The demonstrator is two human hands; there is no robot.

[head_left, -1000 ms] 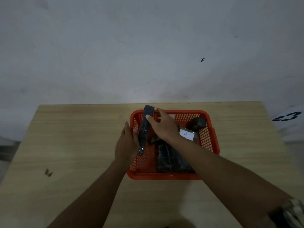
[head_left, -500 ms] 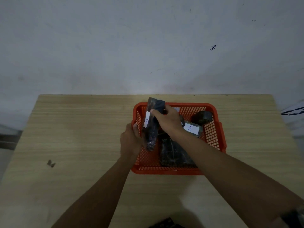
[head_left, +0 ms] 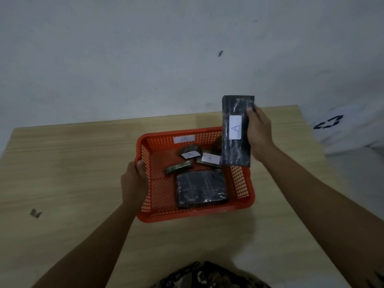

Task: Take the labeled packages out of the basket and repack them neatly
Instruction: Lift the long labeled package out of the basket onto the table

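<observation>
An orange mesh basket [head_left: 243, 183] sits on the wooden table [head_left: 68, 173]. My right hand [head_left: 259, 134] holds a long dark wrapped package [head_left: 236, 146] with a white "A" label, upright above the basket's right far corner. My left hand [head_left: 135, 181] grips the basket's left rim. Inside lie a large flat dark package [head_left: 200, 189], a small narrow package [head_left: 178, 167], a rounded package with a white label [head_left: 190, 152] and another labeled package [head_left: 209, 159]. A white "A" label [head_left: 184, 139] is stuck on the basket's far wall.
A white wall stands behind the table's far edge. A small dark scrap [head_left: 35, 213] lies on the table at the left. A white object with black marks [head_left: 340, 129] sits off the table's right side. Patterned cloth [head_left: 207, 275] shows at the bottom.
My right hand has lifted the long package out of the basket's left side and carried it up and to the right, label facing me. My left hand let go of it and now holds the rim.
</observation>
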